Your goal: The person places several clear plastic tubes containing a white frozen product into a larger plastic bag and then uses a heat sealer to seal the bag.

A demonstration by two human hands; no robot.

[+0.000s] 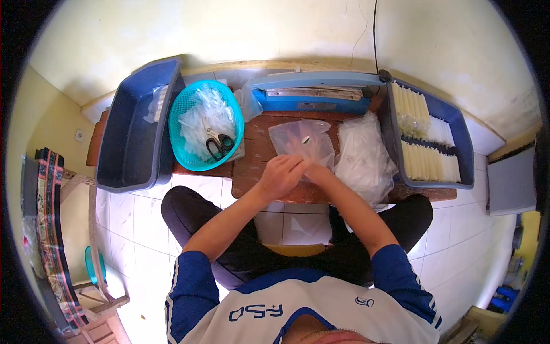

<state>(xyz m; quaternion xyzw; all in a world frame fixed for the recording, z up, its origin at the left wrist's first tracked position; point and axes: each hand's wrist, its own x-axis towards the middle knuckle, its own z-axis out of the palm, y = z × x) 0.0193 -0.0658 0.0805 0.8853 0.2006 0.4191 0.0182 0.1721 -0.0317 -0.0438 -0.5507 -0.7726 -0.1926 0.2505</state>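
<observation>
A clear plastic bag (pixel 325 146) with a small dark mark lies on the brown wooden bench (pixel 258 135) in front of me. My left hand (pixel 281 175) is closed at the bag's near edge, pinching the plastic. My right hand (pixel 302 143) reaches into the bag, and its fingers show faintly through the film, looking spread. Just right of the bag is a heap of flat clear plastic bags (pixel 364 155). To the left stands a turquoise basket (pixel 173 135) of crumpled clear plastic, with black-handled scissors (pixel 220 145) on top.
A blue impulse sealer (pixel 315 80) stands behind the bag against the wall. At right, a dark blue bin (pixel 467 140) holds rows of pale stick-shaped packs (pixel 429 160). Another dark blue bin (pixel 126 137) at left has a small pack (pixel 156 104) in it.
</observation>
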